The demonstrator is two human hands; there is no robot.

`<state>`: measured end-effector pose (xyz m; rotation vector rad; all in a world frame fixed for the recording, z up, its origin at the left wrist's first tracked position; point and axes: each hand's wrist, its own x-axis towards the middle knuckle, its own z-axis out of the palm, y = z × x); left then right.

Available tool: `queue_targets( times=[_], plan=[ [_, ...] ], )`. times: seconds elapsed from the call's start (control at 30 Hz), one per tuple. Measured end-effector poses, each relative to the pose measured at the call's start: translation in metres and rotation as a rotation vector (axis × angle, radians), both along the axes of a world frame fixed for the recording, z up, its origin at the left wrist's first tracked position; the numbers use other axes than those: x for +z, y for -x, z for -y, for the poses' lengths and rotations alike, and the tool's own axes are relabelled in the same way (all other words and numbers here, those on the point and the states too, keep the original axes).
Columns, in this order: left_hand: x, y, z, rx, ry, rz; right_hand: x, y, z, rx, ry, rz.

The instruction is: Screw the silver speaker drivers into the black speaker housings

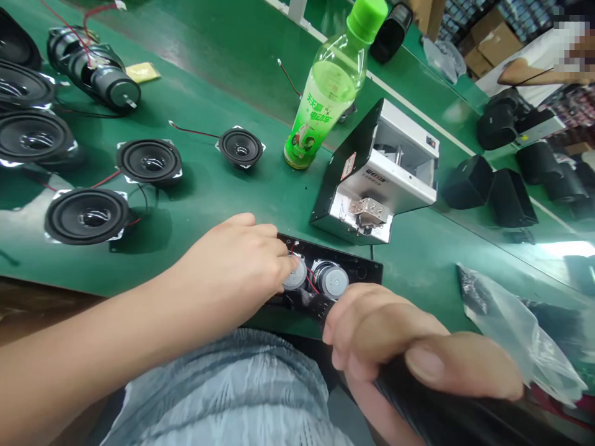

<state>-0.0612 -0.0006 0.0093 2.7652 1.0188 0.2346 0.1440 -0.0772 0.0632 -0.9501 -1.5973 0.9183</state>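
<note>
A long black panel (367, 271) lies at the table's near edge with two small speakers in it, their round grey magnets facing up. My left hand (253, 263) is curled over the panel's left end, its fingers closed against the left speaker (296, 275); some fingertips are hidden. The right speaker (333, 282) sits beside it, with red wire between the two. My right hand (390, 334) is wrapped round a black electric screwdriver (320, 306). The screwdriver's front end points down at the panel near both speakers, and its tip is hard to make out.
A silver-and-black screw feeder (376, 179) stands just behind the panel, beside a green-capped bottle (325, 87). Loose speakers (88, 217) with wires lie to the left. A clear plastic bag (511, 328) lies right. Black speaker housings (493, 192) and another person (534, 68) are across the table.
</note>
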Motion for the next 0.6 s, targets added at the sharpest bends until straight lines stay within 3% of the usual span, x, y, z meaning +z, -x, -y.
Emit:
queue_targets(
  times=[0.23,0.43,0.5,0.6],
  plan=[
    [0.000,0.000,0.001,0.007,0.010,-0.004,-0.018,0.002,0.003,-0.097,-0.012,-0.157],
    [-0.005,0.004,0.003,0.025,-0.006,0.074,-0.042,0.017,-0.001,-0.138,-0.198,-0.364],
    [-0.006,0.006,0.002,0.019,0.006,0.088,-0.032,0.012,-0.005,-0.156,-0.151,-0.387],
    [-0.005,0.006,-0.003,-0.007,0.021,0.098,0.002,-0.012,-0.020,-0.209,-0.086,-0.401]
  ],
)
